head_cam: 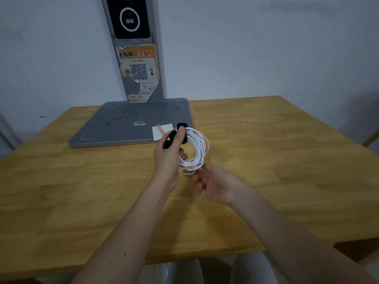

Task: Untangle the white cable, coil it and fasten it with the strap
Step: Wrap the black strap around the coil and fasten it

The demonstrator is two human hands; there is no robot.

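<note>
The white cable (198, 149) is wound into a round coil of several loops and held up above the wooden table (276, 152). My left hand (171, 155) grips the coil's left side, thumb pressed on the black strap (181, 127) that wraps over the coil's top. A loose end of the strap sticks out to the left of my thumb. My right hand (217, 184) is blurred, palm up with fingers spread, just below the coil's bottom; I cannot tell whether its fingertips touch the loops.
A grey metal base plate (127, 126) with an upright post (135, 48) carrying a screen and a QR sticker stands at the table's back left. A white paper slip (162, 131) with a pink strip lies on the plate's near right corner.
</note>
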